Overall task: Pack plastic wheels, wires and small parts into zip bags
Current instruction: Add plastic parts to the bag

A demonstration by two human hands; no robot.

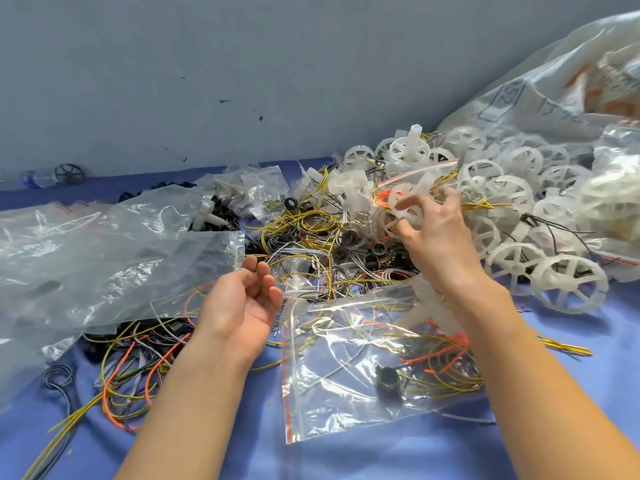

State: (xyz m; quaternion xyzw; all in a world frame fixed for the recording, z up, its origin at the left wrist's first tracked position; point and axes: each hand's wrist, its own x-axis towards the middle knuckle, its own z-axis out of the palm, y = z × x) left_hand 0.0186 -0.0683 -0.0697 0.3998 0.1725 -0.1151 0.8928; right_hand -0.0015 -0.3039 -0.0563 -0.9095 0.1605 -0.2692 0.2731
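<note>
**Wheel picked from the heap, bag waiting below**

Head view: the right hand (434,237) reaches into the heap of wheels (519,209), thumb and forefinger curled round one white wheel (404,210), the other fingers spread loose. It looks like a pick for the next bag.

The left hand (242,299) lies palm up with its fingers loosely curled, the fingertips at the corner of an empty bag (207,247). Whether it pinches that corner or only touches it I cannot tell. Held there, it seems ready to take the wheel or to open a bag.

Just in front of the hands lies a zip bag (329,410), its red strip on the left. It already contains wires and a black part (388,379), so it appears partly packed and kept close for filling.

Between the hands and the heap spreads a tangle of wires (304,226) with black rings (349,237) among them. More wires lie at the lower left.

The desk (242,452) has a blue cover. Clear bags (86,254) are piled on its left. A large plastic sack (554,81) spills wheels from the right. Behind is a grey-blue wall (242,64) with dark specks, and a dark wheel (69,173) sits at its foot.
</note>
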